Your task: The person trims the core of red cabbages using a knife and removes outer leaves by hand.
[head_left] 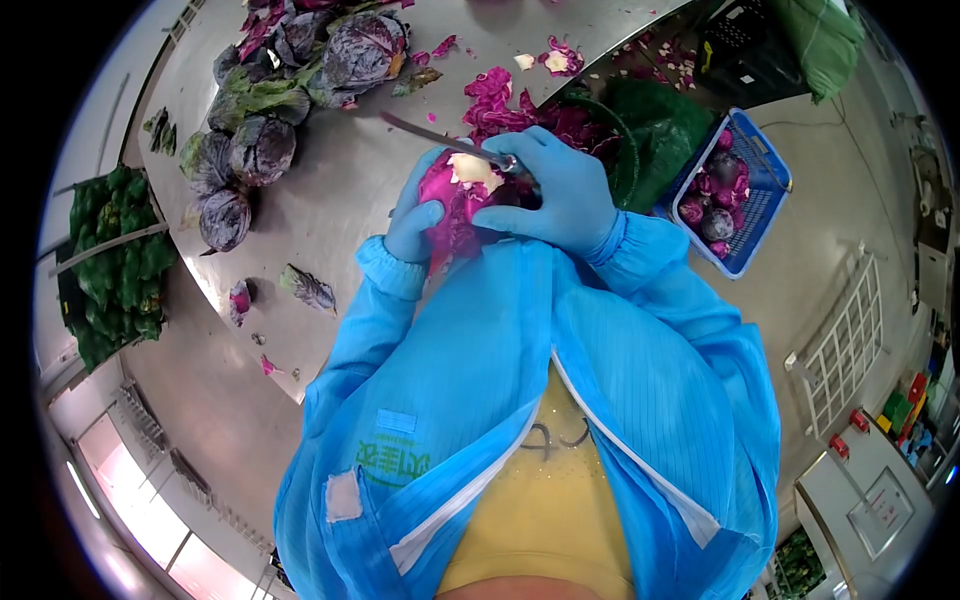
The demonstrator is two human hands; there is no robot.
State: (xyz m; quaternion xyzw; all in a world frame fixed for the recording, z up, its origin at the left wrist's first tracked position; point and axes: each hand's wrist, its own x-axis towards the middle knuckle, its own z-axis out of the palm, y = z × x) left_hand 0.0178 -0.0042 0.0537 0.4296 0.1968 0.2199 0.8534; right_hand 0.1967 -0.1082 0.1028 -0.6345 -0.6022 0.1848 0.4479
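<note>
Both my hands wear blue gloves and are close to my chest at the table's edge. My left hand [413, 218] grips one side of a red cabbage [452, 205], whose pale cut stem end faces up. Held in my right hand [565, 190] is a knife [440, 137], its blade reaching left over the top of the cabbage. The thumb of that hand also rests against the cabbage's right side. Torn purple leaves [495, 105] lie just beyond the cabbage. Whole red cabbages [362, 52] with dark outer leaves are heaped at the table's far left.
The metal table [320, 185] holds loose leaf scraps [308, 288]. On the right, a blue basket [742, 262] contains several trimmed cabbages, beside a green bag [660, 125]. A black crate [755, 55] stands farther back. Net bags of green produce [115, 260] sit at the left, and a white rack [840, 345] at the right.
</note>
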